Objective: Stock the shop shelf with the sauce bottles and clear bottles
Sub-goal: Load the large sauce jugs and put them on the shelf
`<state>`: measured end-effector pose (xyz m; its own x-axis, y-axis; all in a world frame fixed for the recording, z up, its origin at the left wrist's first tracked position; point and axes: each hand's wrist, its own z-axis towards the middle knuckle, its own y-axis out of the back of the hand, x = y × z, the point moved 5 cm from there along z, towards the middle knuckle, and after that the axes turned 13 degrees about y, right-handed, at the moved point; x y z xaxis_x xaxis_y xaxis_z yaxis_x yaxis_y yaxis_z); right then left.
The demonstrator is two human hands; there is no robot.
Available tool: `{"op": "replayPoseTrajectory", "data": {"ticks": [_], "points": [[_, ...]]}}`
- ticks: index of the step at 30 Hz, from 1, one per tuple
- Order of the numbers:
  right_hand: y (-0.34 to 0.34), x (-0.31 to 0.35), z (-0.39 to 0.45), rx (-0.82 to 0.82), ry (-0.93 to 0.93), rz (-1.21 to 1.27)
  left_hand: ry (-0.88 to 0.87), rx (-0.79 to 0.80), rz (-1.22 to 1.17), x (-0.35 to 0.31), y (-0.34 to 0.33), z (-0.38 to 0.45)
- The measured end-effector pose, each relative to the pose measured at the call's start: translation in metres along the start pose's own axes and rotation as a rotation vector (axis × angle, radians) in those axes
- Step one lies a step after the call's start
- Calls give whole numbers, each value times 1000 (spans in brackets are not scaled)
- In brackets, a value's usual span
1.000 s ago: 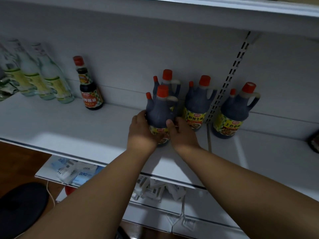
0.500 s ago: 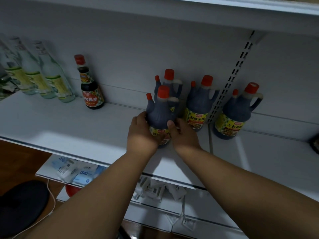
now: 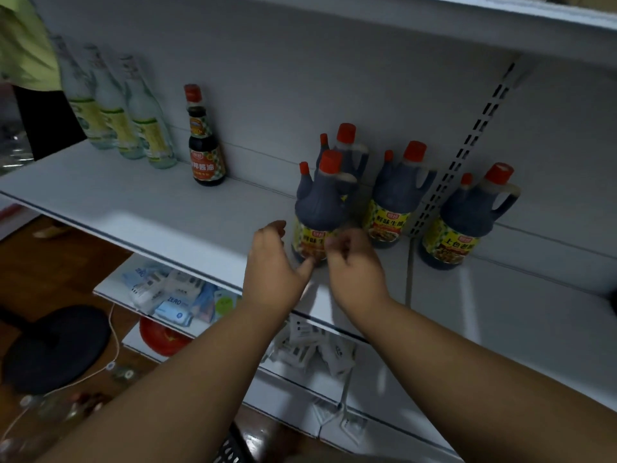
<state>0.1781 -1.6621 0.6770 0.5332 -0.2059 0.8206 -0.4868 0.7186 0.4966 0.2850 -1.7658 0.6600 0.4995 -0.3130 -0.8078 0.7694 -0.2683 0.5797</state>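
A dark sauce jug (image 3: 320,208) with a red cap and yellow label stands upright on the white shelf (image 3: 140,208), in front of a second jug (image 3: 350,152). Two more jugs (image 3: 399,198) (image 3: 467,222) stand to its right. My left hand (image 3: 275,265) hovers just left of the front jug's base, fingers loosely curled, thumb tip near the label. My right hand (image 3: 354,262) sits just right of the base, fingers loosely curled and off the jug. Further left stand a small sauce bottle (image 3: 204,142) and three clear bottles (image 3: 117,108).
A slotted upright rail (image 3: 467,138) runs up the back wall between the jugs. Lower shelves hold packets (image 3: 170,295) and white pouches (image 3: 310,345). A black round base (image 3: 53,345) and a white cable lie on the wooden floor. A person in green stands at the far left (image 3: 23,45).
Both hands have let go of the front jug and drawn back a little toward me. The jug stays standing where it was set.
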Motion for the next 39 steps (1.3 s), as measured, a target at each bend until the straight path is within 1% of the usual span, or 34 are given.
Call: {"op": "replayPoseTrajectory", "data": {"ticks": [2,4,11,14,17,21,25,29,32,34,36,39], "points": [[-2,11,-9,35,81,12,-13,-38,10,2,10,-18],[-2,18,-20,83,134,37,10,-60,28,6,21,-38],[3,14,-84,244,205,150,112,-144,158,26,55,-134],[-1,22,-118,259,243,216,150,-149,206,38,68,-176],[-8,44,-153,289,313,254,188,-162,195,51,91,-213],[-28,79,-180,321,387,183,193,-211,192,66,131,-238],[-68,117,-220,359,446,132,200,-243,175,109,185,-259],[-133,151,-275,404,413,115,235,-231,216,175,256,-286],[-185,178,-317,469,411,112,285,-221,273,222,305,-302],[-212,190,-333,510,417,100,315,-204,291,248,326,-308],[-225,196,-341,533,444,73,341,-182,293,264,335,-312],[-255,190,-351,595,441,17,396,-138,288,296,341,-311]]}}
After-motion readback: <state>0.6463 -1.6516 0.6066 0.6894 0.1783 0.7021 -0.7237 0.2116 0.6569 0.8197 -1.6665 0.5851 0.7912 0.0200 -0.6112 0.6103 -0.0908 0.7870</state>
